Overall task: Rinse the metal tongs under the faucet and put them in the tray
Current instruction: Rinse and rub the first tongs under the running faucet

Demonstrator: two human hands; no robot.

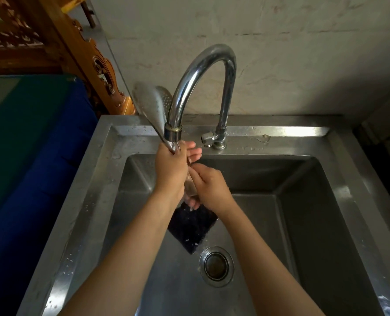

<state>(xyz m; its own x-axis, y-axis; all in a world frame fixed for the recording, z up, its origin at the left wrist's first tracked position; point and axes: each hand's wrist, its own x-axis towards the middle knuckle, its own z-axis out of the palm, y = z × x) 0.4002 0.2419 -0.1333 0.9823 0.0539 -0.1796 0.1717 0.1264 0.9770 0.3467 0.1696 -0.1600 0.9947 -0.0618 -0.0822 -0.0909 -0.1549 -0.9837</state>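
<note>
The person is standing at the steel sink [340,169], holding the metal tongs [148,103] up against the faucet [203,71]. The left hand [170,165] is wrapping its fingers round both arms of the tongs right below the spout, squeezing them close together. The right hand [208,185] is curling its fingers round the lower handle end and gripping it. The two perforated spoon heads are pointing up and to the left, passing beside the spout and rising above the sink's back rim. A dark cloth [191,226] is lying on the sink floor under the hands, near the drain [216,266]. I am not making out a clear stream, though drops are splashing by the drain. No tray is showing from where I am looking.

To my eye, the rinse is reaching the middle and handle, while the heads are sitting above the outlet and risk going unrinsed unless they are brought under it. Wet metal is slippery, so a loosening left hand could let the arms spring apart and knock the spout. Swinging the long heads down could also fling water over the left rim.
</note>
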